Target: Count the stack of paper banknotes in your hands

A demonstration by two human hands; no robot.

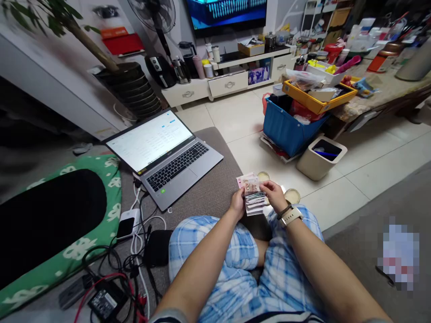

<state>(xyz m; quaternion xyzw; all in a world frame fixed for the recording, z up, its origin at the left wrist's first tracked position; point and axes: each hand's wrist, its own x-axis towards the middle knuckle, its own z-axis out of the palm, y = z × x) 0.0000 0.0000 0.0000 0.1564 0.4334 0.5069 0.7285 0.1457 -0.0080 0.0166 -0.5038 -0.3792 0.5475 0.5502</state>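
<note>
Between my two hands, above my lap, is a stack of banknotes [255,207], fanned in layers with a brownish note marked 20 on top. My left hand [237,202] grips the stack by its left edge. At the upper right corner, my right hand [274,195] pinches the notes between thumb and fingers; a watch [291,216] is on that wrist. Pinkish note ends stick out at the upper left of the stack. Just beyond the notes, round pale lids or dishes [292,196] are on the floor, partly hidden by my hands.
An open laptop [178,172] sits on the grey sofa [215,193] at left. Tangled cables, a charger [107,301] and a white power bank [128,223] lie nearer. A beige bin [310,163] and blue basket [286,128] stand on the floor, beside a crowded table [367,96].
</note>
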